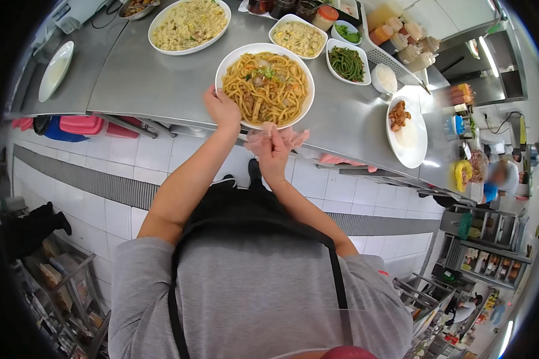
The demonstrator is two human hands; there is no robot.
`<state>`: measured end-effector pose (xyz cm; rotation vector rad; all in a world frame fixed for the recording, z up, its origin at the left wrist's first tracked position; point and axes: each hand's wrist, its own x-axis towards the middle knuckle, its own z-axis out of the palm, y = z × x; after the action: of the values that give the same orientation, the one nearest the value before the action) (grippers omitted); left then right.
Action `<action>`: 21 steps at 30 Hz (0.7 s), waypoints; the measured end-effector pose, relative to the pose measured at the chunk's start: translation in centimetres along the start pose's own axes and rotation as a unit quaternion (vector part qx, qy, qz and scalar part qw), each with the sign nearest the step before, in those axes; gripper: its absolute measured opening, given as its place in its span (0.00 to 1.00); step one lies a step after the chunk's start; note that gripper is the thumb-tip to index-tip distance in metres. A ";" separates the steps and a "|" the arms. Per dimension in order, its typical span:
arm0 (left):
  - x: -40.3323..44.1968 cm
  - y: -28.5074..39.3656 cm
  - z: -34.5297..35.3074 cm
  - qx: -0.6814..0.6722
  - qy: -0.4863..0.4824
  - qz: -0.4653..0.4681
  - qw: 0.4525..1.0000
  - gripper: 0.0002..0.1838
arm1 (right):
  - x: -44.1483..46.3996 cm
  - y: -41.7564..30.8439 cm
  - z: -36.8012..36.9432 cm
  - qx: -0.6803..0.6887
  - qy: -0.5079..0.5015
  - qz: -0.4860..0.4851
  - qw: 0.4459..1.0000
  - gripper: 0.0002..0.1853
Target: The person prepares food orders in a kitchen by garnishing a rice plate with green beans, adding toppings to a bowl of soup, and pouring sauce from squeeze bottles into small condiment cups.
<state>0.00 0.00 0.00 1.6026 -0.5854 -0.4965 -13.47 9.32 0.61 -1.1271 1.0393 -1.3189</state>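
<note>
A white bowl of thick noodles [265,87] with green garnish on top is at the front edge of the steel counter. My left hand [223,109] grips the bowl's left rim, with its fingers partly hidden behind the bowl. My right hand [274,157] is closed on a pink cloth [293,139], which lies against the rim nearest me. Beyond the bowl, to the right, are a dish of rice [298,39] and a dish of green beans [347,64].
A platter of fried rice [189,26] and an empty white plate [56,72] are on the left. To the right stand a small rice bowl [385,78], an oval plate with meat [406,133] and a basket of sauce bottles [395,42]. Another person [504,179] is at the far right.
</note>
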 end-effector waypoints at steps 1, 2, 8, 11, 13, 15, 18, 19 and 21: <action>0.3 0.2 -0.2 -0.045 0.008 -0.024 0.999 0.18 | -0.1 0.3 1.0 -0.097 -0.029 -0.044 0.994 0.18; 0.6 0.5 -0.4 -0.091 0.017 -0.047 0.995 0.16 | 0.0 0.7 2.1 -0.194 -0.059 -0.089 0.975 0.17; -1.5 5.6 -8.2 -0.281 -0.244 -0.282 0.884 0.25 | 1.9 -4.0 6.7 -0.199 -0.171 -0.096 0.960 0.19; -2.4 0.2 -15.0 0.026 -0.395 -0.118 0.911 0.29 | 1.8 -3.8 8.1 -0.184 -0.233 -0.029 0.954 0.21; -3.5 -0.1 -16.3 -0.012 -0.331 0.015 0.943 0.22 | 0.5 -4.1 8.7 -0.057 -0.307 0.114 0.943 0.20; -2.0 -1.8 -18.0 -0.123 -0.238 -0.183 0.946 0.14 | -0.5 -3.6 6.4 -0.156 -0.321 0.018 0.934 0.14; -1.0 5.0 -15.9 -0.229 -0.160 -0.173 0.944 0.12 | -1.6 -4.2 1.6 0.086 -0.102 0.284 0.949 0.10; -0.4 5.9 -14.8 -0.246 -0.151 -0.184 0.940 0.12 | -1.0 -5.3 0.8 0.130 -0.012 0.275 0.952 0.17; 0.2 5.3 -11.7 -0.245 -0.189 -0.178 0.934 0.14 | 0.8 -5.8 0.2 0.173 0.059 0.260 0.948 0.20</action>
<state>7.01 8.51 6.57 1.1340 -0.4056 -1.1486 -14.24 8.89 6.42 -0.4676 1.0488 -1.0872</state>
